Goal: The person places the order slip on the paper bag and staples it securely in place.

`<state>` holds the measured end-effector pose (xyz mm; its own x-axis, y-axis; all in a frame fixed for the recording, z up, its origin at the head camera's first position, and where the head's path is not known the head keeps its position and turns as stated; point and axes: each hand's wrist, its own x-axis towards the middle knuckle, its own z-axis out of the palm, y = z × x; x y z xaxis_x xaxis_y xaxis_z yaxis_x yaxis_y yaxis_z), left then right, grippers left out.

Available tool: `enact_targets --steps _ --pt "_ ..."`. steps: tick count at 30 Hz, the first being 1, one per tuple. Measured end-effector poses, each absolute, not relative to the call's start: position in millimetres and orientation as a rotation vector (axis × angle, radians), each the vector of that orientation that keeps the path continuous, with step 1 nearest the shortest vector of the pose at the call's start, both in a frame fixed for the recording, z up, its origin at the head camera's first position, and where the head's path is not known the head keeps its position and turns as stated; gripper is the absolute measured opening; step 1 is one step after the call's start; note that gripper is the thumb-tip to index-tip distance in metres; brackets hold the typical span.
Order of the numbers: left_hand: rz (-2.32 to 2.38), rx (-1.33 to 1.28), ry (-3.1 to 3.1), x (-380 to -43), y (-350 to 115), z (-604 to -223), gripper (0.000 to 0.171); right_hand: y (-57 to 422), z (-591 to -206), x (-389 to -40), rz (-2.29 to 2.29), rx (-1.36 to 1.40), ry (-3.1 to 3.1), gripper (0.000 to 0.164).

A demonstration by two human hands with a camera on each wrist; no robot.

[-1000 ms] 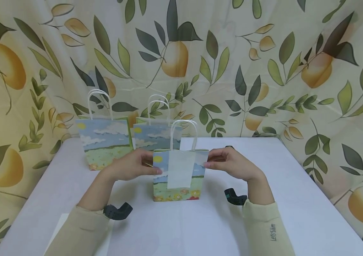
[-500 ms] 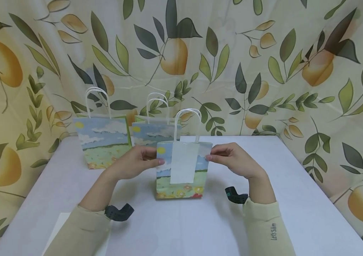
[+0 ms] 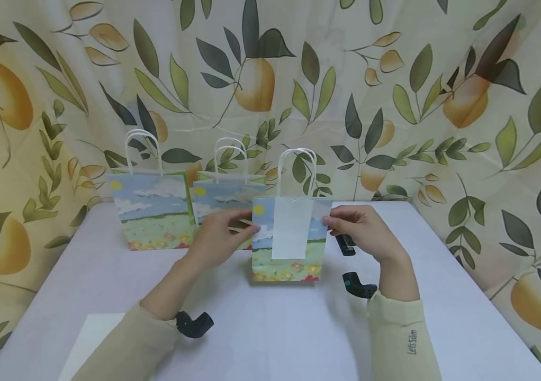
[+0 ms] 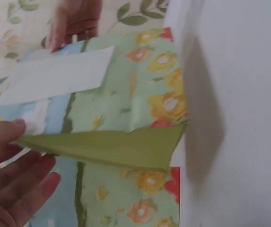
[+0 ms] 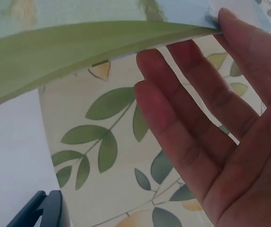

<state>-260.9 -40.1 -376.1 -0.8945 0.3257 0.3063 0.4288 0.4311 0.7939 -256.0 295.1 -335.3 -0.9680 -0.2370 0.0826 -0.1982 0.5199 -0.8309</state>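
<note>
A small paper gift bag (image 3: 312, 251) with a painted sky and flower meadow stands upright between both hands in the head view. White looped handles (image 3: 297, 152) rise from its top, and a blank white strip of paper (image 3: 290, 230) hangs down its front. My left hand (image 3: 220, 238) pinches the bag's left edge, thumb in front and fingers behind. On the opposite edge, my right hand (image 3: 368, 233) pinches with thumb and forefinger, its other fingers spread in the right wrist view. The bag's green side panel (image 4: 111, 146) is folded inward. A shadow lies close under its base.
Behind to the left stand two similar bags, a wider one (image 3: 153, 211) and another (image 3: 227, 196) partly hidden by my left hand. A white sheet (image 3: 94, 330) lies at the table's front left. Beyond my right hand is a small black object (image 3: 345, 245). A patterned curtain (image 3: 308, 121) hangs behind the table.
Both hands have carried the bag to the right and farther back. The black object now shows beside the right hand. The two rear bags have stayed in place.
</note>
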Motion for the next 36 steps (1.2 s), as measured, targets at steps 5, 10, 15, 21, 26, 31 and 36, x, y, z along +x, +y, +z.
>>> enact_targets --steps 5,10,15,21,26,31,36 --pt "-1.428 -0.677 -2.47 -263 -22 -371 0.032 301 -335 -257 -1.473 -0.323 2.772 0.027" --pt "-1.302 -0.646 -2.492 -266 -10 -370 0.016 303 -336 -260 -1.544 -0.289 2.796 0.029" --pt "-1.237 -0.61 -2.528 -271 1 -373 0.009 300 -338 -265 -1.614 -0.149 2.844 0.036" --pt "-1.305 -0.578 -2.575 -269 14 -374 0.029 293 -348 -273 -1.721 0.069 2.861 0.038" --pt "-1.429 -0.546 -2.667 -261 20 -376 0.05 287 -359 -281 -1.754 0.214 2.863 0.039" --pt "-1.458 -0.546 -2.702 -261 22 -380 0.059 281 -368 -288 -1.718 0.276 2.867 0.044" --pt "-1.486 -0.566 -2.721 -263 24 -384 0.061 277 -376 -292 -1.712 0.191 2.85 0.049"
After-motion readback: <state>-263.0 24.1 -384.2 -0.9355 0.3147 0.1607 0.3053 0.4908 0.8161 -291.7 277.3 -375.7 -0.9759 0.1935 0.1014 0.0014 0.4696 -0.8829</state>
